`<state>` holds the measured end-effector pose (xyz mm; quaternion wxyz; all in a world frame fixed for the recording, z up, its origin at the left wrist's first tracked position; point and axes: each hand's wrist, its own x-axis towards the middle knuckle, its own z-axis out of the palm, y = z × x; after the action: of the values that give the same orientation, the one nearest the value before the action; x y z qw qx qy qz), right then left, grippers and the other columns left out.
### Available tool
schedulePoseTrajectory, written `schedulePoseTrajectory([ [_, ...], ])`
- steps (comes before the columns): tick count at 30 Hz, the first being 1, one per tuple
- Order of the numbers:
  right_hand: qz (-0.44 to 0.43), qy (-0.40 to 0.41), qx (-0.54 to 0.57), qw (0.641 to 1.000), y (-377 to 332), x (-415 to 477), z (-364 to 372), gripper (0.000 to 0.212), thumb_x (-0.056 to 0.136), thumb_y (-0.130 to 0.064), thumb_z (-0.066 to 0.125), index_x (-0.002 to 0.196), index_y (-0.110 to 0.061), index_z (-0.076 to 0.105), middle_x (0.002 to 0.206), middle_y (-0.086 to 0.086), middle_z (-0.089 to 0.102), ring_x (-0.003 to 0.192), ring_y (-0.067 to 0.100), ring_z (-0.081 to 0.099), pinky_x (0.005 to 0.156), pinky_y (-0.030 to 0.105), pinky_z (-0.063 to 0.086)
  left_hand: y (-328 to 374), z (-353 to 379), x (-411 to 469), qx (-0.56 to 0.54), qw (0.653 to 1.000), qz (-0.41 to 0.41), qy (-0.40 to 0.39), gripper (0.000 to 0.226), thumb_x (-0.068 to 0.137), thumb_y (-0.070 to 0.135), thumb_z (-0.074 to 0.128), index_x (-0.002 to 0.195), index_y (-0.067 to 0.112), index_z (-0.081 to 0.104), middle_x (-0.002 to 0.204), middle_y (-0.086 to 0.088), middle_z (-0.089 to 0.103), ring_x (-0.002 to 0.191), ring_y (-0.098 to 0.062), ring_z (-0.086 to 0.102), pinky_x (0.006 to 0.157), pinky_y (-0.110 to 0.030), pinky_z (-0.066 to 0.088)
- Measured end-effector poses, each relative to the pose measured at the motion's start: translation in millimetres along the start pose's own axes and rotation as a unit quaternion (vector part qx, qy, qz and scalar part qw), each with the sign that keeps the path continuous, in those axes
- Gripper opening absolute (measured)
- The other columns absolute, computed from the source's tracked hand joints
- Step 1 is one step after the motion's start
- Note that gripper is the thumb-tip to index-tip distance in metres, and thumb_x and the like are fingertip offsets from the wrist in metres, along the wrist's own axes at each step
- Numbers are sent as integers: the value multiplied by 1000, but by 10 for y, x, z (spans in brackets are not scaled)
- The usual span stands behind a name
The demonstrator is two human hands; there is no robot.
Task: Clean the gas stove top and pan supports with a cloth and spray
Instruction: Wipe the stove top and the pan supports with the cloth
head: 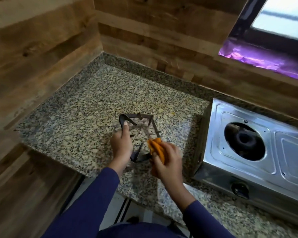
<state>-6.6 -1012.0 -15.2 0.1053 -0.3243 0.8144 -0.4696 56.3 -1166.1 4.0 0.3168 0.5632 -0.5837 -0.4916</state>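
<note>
Speckled granite counter point(86, 93) fills mid-frame; the steel stove point(258, 152) is cut off at right. Left hand point(121, 146) grips the dark pan support point(139, 134). Right hand point(168, 163) clutches a blurred orange cloth point(156, 146) against it.

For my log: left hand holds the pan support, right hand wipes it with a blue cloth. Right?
No: the head view shows an orange cloth, not blue. The left hand does hold the pan support while the right hand wipes it.
</note>
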Motion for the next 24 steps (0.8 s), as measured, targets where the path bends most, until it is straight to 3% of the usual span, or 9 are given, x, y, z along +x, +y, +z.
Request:
schedulePoseTrajectory([
  [2,-28,-10,10,999,-119,-6,-43,50,92,-20,63,140,-27,50,131,-9,44,120,4,47,98,19,44,232,110,-107,-49,999,11,14,56,100,48,42,53,18,36,49,2,33,45,-18,30,51,-28,22],
  [5,-92,-25,34,995,-188,-67,-208,56,94,-15,57,147,-27,43,135,-7,39,118,13,50,91,36,53,558,206,-244,-102,993,45,49,55,100,50,40,55,18,35,52,1,34,49,-18,32,52,-30,23],
  [10,-177,34,105,978,-345,-22,-749,47,86,-6,67,131,-19,61,117,-1,55,109,6,57,88,21,48,995,323,-381,-233,966,-24,113,51,98,53,43,61,18,40,59,1,40,56,-19,39,58,-33,29],
  [14,-180,138,145,963,-583,223,-1184,43,86,-6,64,129,-13,61,119,5,55,113,15,57,92,27,49,1294,361,-602,-299,948,-17,105,47,97,53,45,63,21,42,58,4,39,51,-15,38,57,-32,28],
  [18,-218,40,67,973,-719,266,-1249,53,87,-15,59,139,-22,53,130,2,47,122,15,48,98,31,45,1488,464,-849,-369,925,-30,84,46,94,57,48,66,21,45,58,6,41,50,-14,40,55,-34,32],
  [21,-249,24,90,964,-540,129,-1396,48,82,-14,61,129,-21,63,123,0,52,117,13,54,94,31,48,1516,482,-930,-372,926,6,70,48,92,60,48,65,20,46,59,2,42,56,-19,41,60,-40,33],
  [24,-271,78,113,953,-384,67,-1698,39,75,-10,64,112,-17,72,111,2,60,102,12,62,83,27,53,1536,483,-978,-379,924,30,53,49,93,60,46,63,21,46,59,0,41,54,-20,40,58,-41,33],
])
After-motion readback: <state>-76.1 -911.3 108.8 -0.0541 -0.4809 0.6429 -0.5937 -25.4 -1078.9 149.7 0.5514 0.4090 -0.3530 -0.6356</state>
